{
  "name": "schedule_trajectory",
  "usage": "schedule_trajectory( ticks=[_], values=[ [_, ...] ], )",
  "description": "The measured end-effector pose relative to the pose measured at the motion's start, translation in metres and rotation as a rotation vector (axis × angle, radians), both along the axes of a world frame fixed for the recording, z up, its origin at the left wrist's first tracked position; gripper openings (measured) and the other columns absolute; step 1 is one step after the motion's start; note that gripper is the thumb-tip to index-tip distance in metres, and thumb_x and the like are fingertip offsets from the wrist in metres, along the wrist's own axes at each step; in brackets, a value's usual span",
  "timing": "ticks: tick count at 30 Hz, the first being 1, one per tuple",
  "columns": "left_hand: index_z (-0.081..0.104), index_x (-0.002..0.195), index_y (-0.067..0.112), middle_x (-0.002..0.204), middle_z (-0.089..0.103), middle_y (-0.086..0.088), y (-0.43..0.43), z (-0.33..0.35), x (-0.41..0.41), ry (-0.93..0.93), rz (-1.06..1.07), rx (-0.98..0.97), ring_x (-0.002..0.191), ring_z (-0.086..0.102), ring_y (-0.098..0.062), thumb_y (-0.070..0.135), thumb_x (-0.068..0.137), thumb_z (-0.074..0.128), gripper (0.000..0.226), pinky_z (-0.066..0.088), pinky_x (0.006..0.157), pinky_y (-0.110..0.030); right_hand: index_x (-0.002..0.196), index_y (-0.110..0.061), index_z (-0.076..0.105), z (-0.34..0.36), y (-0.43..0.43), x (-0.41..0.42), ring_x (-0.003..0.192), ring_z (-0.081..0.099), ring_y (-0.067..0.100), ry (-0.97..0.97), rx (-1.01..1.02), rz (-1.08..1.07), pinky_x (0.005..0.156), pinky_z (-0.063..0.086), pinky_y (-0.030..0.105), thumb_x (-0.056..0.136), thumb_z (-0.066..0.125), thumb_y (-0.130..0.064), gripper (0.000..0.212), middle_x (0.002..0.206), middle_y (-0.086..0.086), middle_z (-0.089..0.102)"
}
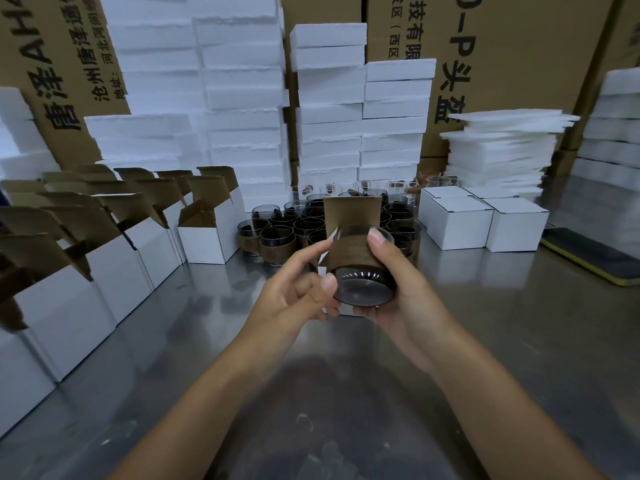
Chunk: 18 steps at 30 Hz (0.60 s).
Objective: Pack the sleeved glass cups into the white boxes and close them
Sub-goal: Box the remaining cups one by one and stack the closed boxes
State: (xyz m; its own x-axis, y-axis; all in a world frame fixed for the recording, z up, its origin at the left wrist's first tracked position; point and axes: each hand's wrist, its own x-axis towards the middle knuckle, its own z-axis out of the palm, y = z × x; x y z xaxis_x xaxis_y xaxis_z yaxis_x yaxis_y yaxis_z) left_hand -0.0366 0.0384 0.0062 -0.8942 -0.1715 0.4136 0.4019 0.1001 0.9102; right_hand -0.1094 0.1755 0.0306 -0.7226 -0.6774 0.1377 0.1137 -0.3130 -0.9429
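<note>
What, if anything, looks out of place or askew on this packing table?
Only the stack of foam sheets at back right: its sheets jut out unevenly. The cups, open boxes and closed boxes stand upright.

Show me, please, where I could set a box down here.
Free: the bare steel table nearest you, between the open white cardboard boxes at left and the dark yellow-edged slab at right. Crowded: sleeved glass cups and closed white boxes at the back.
</note>
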Motion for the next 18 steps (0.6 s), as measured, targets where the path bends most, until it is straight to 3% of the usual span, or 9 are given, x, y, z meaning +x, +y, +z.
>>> schedule_trajectory(
  ticks=[3, 8, 14, 18],
  values=[
    [0.058, 0.120, 0.038, 0.080, 0.067, -0.009, 0.0015, 0.0019, 0.0003, 0.000, 0.023, 0.010, 0.069, 0.062, -0.009, 0.035, 0.080, 0.065, 0.041, 0.048, 0.063, -0.016, 0.083, -0.029, 0.074, -0.0012, -0.0001, -0.0009, 0.085, 0.068, 0.018, -0.010, -0.007, 0.009, 0.082, 0.052, 0.037, 0.070, 0.060, -0.054, 0.032, 0.093, 0.007, 0.072],
    [0.056, 0.118, 0.035, 0.068, 0.064, 0.000, 0.0045, 0.0050, -0.0002, 0.019, 0.071, 0.003, 0.063, 0.060, -0.005, 0.032, 0.082, 0.067, 0.038, 0.046, 0.058, -0.014, 0.096, -0.022, 0.069, -0.0006, -0.0022, 0.0013, 0.072, 0.065, 0.008, -0.002, -0.002, -0.093, 0.058, 0.047, 0.021, 0.065, 0.062, -0.053, 0.044, 0.084, 0.000, 0.070],
    [0.062, 0.110, 0.028, 0.063, 0.061, 0.003, 0.0039, 0.0035, -0.0060, 0.052, 0.159, 0.045, 0.060, 0.058, -0.005, 0.023, 0.071, 0.066, 0.039, 0.046, 0.057, -0.014, 0.102, -0.017, 0.067, -0.0023, -0.0016, -0.0001, 0.085, 0.066, 0.011, 0.025, -0.117, -0.123, 0.070, 0.051, 0.023, 0.069, 0.066, -0.035, 0.038, 0.094, 0.003, 0.071],
    [0.062, 0.109, 0.034, 0.063, 0.062, 0.007, 0.0027, 0.0018, -0.0060, 0.058, 0.136, 0.029, 0.061, 0.059, -0.003, 0.025, 0.069, 0.068, 0.041, 0.046, 0.057, -0.013, 0.115, -0.011, 0.062, -0.0038, -0.0026, -0.0014, 0.099, 0.067, 0.019, 0.058, -0.145, -0.126, 0.087, 0.053, 0.035, 0.068, 0.068, -0.027, 0.050, 0.108, 0.009, 0.070]
  ],
)
